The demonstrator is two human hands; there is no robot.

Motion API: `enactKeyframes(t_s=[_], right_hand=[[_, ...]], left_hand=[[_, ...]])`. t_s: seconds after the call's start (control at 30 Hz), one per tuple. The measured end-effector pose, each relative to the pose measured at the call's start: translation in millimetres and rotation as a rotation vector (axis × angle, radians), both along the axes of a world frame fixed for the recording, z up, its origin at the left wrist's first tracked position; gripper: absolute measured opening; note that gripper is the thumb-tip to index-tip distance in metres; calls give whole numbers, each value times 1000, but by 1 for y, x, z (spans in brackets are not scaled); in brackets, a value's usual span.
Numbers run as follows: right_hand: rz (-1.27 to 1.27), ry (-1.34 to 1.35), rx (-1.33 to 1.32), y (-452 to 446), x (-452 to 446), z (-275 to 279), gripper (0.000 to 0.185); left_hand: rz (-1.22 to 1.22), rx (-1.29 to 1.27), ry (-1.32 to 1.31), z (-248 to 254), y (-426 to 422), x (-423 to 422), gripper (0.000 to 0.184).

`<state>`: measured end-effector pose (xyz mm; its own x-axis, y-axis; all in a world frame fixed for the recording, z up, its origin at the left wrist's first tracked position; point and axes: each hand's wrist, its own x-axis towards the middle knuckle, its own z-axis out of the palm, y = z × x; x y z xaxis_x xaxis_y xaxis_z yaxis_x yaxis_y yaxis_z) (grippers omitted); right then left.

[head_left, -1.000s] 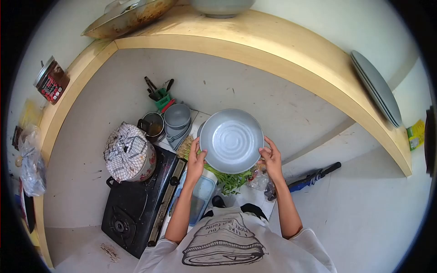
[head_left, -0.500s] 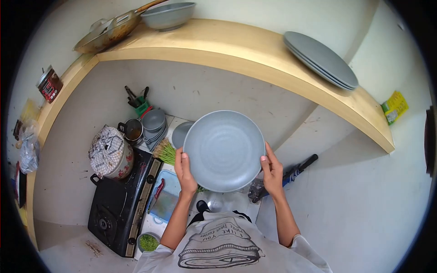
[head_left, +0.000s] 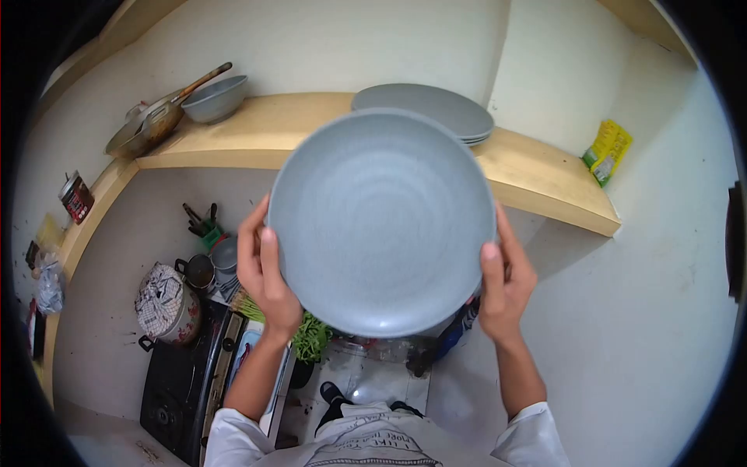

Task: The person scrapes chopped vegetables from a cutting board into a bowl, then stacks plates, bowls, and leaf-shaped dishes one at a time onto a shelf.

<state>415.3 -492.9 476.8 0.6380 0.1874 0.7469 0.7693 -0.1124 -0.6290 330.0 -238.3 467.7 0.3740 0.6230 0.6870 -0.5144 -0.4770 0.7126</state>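
Note:
A large round grey plate is held up in front of the shelf, its broad face toward the camera. My left hand grips its left rim, thumb on the near face and fingers behind. On the right rim, my right hand holds it the same way. Directly behind the plate's upper edge, a stack of grey plates lies on the wooden shelf; the held plate partly covers the stack.
A grey bowl and a wok stand on the shelf's left part, a yellow packet at its right end. Lower left are a black stove, a cloth-covered pot and green leaves.
Both hands have raised the plate toward the shelf, so it looks larger. The view has shifted right and up, bringing the stacked plates behind the held one.

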Motion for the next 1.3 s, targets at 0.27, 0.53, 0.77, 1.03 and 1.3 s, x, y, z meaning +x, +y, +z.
enactKeyframes(t_s=[0.27, 0.53, 0.77, 1.03, 1.3], right_hand=[[155, 137, 85, -1, 69, 136, 48], [88, 210, -223, 16, 172, 175, 41], [7, 319, -365, 18, 197, 155, 29], [-71, 292, -397, 15, 209, 141, 24], [-146, 281, -448, 13, 217, 132, 24]], left_hand=[[-265, 27, 63, 118, 19, 71, 36], [-229, 214, 401, 147, 64, 155, 38], [-174, 362, 616, 145, 74, 174, 42], [-117, 565, 660, 134, 91, 205, 42], [-146, 655, 781, 138, 88, 208, 43]])
